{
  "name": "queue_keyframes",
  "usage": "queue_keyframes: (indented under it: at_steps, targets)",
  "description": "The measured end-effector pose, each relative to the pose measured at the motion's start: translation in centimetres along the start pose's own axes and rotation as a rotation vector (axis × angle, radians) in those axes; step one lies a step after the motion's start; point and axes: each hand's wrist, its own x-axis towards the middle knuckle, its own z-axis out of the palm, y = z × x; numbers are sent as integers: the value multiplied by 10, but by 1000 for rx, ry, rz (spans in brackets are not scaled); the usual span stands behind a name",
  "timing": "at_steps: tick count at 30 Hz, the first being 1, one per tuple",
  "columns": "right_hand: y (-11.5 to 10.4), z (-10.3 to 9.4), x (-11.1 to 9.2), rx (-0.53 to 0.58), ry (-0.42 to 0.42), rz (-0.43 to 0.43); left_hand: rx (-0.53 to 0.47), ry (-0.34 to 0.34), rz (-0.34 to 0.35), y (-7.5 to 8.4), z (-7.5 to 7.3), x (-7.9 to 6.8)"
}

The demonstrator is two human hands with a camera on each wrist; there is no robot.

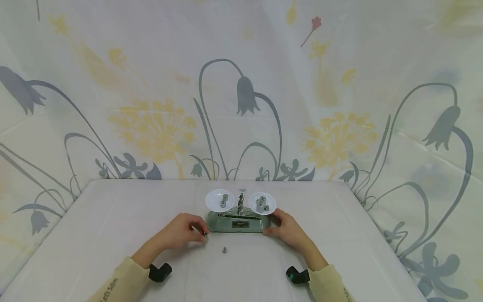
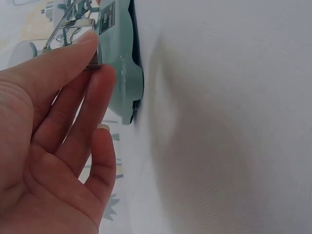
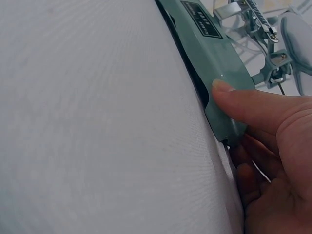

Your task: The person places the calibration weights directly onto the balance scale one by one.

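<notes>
A green balance scale (image 1: 219, 224) with a small pointer and two white pans stands in the middle of the table. My left hand (image 1: 180, 231) is by the scale's left end, pinching a small metal weight (image 2: 95, 60) between thumb and fingertips; the fingers cover most of it. My right hand (image 1: 289, 230) grips the right end of the base, thumb on the front face and fingers behind. Small metal weights (image 1: 223, 204) sit on the left pan (image 1: 212, 204), and several more weights (image 1: 260, 203) on the right pan (image 1: 271, 201).
One loose metal weight (image 1: 224, 250) stands on the white tablecloth (image 1: 245, 277) in front of the scale. A flower-patterned curtain (image 1: 241, 138) hangs behind the table and along both sides. Black wrist devices (image 1: 160, 272) show below both forearms.
</notes>
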Motion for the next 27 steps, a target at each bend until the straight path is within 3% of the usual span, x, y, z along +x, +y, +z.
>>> queue_keyframes:
  at_steps: [9, 18, 27]
  targets:
    - [4, 0, 2, -6, -2, -10, 52, 33, -7, 5, -10, 0]
    - [43, 4, 14, -8, 5, -10, 50, 53, -15, 9, -18, 0]
    - [46, 2, 15, -20, -18, -16, 58, 78, -27, 13, -27, -1]
